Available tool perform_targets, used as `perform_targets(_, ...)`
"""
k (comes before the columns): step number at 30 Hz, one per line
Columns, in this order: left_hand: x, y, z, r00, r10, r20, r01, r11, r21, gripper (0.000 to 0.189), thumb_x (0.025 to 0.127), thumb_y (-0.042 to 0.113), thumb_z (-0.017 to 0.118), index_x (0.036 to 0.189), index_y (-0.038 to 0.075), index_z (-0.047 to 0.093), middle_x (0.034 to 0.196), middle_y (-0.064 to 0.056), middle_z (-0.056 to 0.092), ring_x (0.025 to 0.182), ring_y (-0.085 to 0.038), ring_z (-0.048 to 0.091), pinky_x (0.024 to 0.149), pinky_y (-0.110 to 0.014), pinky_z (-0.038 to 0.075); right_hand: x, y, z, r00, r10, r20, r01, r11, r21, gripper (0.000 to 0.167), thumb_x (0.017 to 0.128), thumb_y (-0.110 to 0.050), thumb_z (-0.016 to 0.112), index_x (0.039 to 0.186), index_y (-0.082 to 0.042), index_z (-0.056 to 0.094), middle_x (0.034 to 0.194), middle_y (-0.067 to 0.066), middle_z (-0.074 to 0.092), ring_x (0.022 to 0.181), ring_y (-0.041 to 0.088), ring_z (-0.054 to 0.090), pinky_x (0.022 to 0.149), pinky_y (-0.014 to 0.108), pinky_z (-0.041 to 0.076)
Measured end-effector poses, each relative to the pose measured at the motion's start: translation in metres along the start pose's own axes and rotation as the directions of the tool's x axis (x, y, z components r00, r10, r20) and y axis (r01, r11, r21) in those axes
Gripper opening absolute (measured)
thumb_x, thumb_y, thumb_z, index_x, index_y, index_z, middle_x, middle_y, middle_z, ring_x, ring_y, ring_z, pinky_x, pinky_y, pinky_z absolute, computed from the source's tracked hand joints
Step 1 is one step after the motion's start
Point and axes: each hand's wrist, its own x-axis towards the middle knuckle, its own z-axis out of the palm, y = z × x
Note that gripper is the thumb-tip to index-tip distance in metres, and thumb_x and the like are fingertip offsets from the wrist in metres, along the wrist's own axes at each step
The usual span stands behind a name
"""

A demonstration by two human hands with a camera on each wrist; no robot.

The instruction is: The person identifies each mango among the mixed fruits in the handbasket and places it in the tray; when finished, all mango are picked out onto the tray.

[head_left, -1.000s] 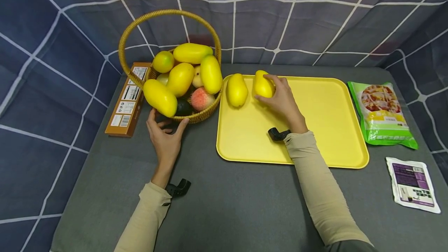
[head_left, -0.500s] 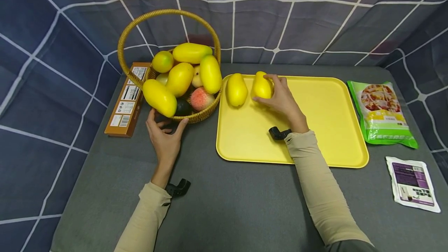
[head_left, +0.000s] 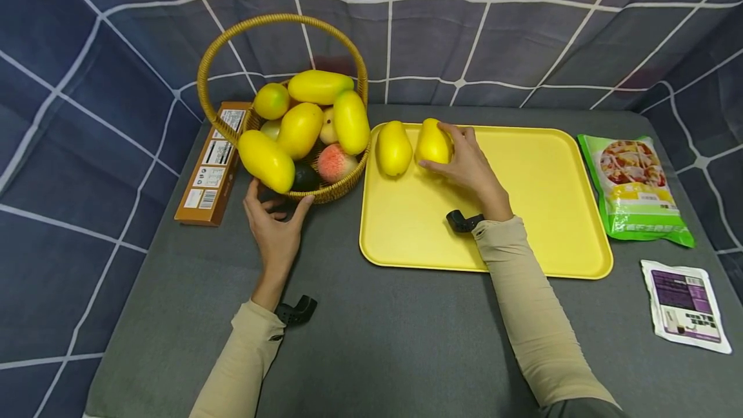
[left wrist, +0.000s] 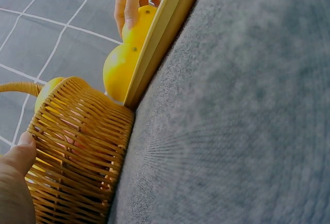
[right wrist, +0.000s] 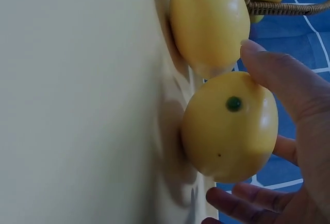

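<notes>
My right hand [head_left: 469,163] holds a yellow mango [head_left: 433,142] between thumb and fingers at the back left of the yellow tray [head_left: 429,237]. In the right wrist view, the thumb [right wrist: 278,72] lies on the mango's upper side, and some fingers are partly hidden behind it. Just left of it on the tray lies another mango [head_left: 395,149]. My left hand [head_left: 275,231] grips the near side of a wicker basket [head_left: 333,192], thumb at the rim. Inside the basket are several yellow mangoes [head_left: 300,130], a peach [head_left: 335,164] and a dark green avocado [head_left: 304,178].
An orange-brown box [head_left: 211,173] lies left of the basket. Right of the tray are a green food packet [head_left: 635,189] and a white-and-purple pouch [head_left: 686,306]. The basket's tall handle [head_left: 284,18] arches up before a grid-patterned curtain [head_left: 429,37].
My right hand has shifted the mango slightly left, closer to the other mango on the tray. My left hand stays at the basket.
</notes>
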Motion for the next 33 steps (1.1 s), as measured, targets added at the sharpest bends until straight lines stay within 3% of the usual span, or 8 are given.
perform_targets(9,-0.001,0.001,0.001,1.0,-0.018,0.003,0.018,1.0,0.01,0.085,0.079,0.011,0.082,0.148,0.002,0.032,0.137,-0.023,0.041,0.101,-0.043,0.053,0.077,-0.048,0.045,-0.004,-0.016,-0.002,0.985,-0.118,-0.123,0.115,0.993,-0.032,0.079,0.081,-0.043,0.079,0.146,-0.016,0.044,0.138,0.018,0.039,0.13,0.035,0.035,0.109,0.051,0.03)
perform_targets(13,-0.001,0.0,0.001,1.0,-0.023,0.002,0.023,1.0,0.004,0.085,0.08,0.011,0.082,0.147,0.001,0.032,0.138,-0.023,0.04,0.101,-0.044,0.052,0.077,-0.051,0.044,-0.007,-0.031,0.001,0.967,-0.202,-0.157,0.197,0.979,-0.048,0.077,0.08,-0.039,0.081,0.144,-0.014,0.047,0.137,0.018,0.042,0.128,0.035,0.037,0.108,0.05,0.029)
perform_targets(16,0.001,-0.011,0.002,1.0,-0.017,-0.004,0.017,1.0,0.014,0.087,0.079,0.011,0.083,0.148,0.003,0.031,0.139,-0.023,0.04,0.101,-0.044,0.053,0.077,-0.051,0.044,-0.01,-0.044,0.006,0.945,-0.28,-0.169,0.274,0.96,-0.059,0.075,0.079,-0.037,0.082,0.142,-0.013,0.049,0.134,0.019,0.045,0.125,0.036,0.04,0.106,0.05,0.03)
perform_targets(20,0.003,-0.03,0.004,1.0,-0.004,-0.01,0.004,0.999,0.038,0.091,0.077,0.014,0.085,0.15,0.01,0.031,0.14,-0.017,0.041,0.1,-0.037,0.055,0.076,-0.046,0.045,-0.014,-0.06,0.015,0.912,-0.373,-0.17,0.366,0.928,-0.072,0.074,0.079,-0.036,0.082,0.141,-0.013,0.05,0.134,0.018,0.047,0.124,0.036,0.044,0.104,0.05,0.032)
perform_targets(23,0.004,-0.037,0.004,1.0,-0.002,-0.002,0.002,0.999,0.043,0.092,0.076,0.02,0.086,0.15,0.017,0.031,0.14,-0.011,0.042,0.1,-0.03,0.056,0.076,-0.042,0.046,-0.017,-0.071,0.023,0.894,-0.421,-0.156,0.413,0.907,-0.083,0.074,0.079,-0.039,0.082,0.141,-0.014,0.05,0.133,0.017,0.048,0.124,0.035,0.045,0.104,0.05,0.033)
perform_targets(28,0.004,-0.037,0.004,1.0,-0.009,0.006,0.009,0.999,0.043,0.094,0.076,0.023,0.086,0.151,0.02,0.03,0.141,-0.008,0.042,0.101,-0.027,0.056,0.076,-0.042,0.047,-0.017,-0.086,0.036,0.884,-0.457,-0.099,0.452,0.889,-0.072,0.075,0.08,-0.042,0.08,0.143,-0.015,0.048,0.136,0.016,0.047,0.125,0.032,0.045,0.104,0.048,0.036)
perform_targets(33,0.003,-0.03,0.003,1.0,-0.01,-0.007,0.011,0.999,0.037,0.092,0.077,0.015,0.085,0.15,0.011,0.03,0.14,-0.016,0.041,0.101,-0.036,0.055,0.076,-0.05,0.046,-0.005,-0.101,0.044,0.878,-0.472,-0.078,0.469,0.881,-0.059,0.078,0.08,-0.044,0.08,0.144,-0.015,0.046,0.133,0.015,0.049,0.121,0.03,0.046,0.101,0.046,0.037)
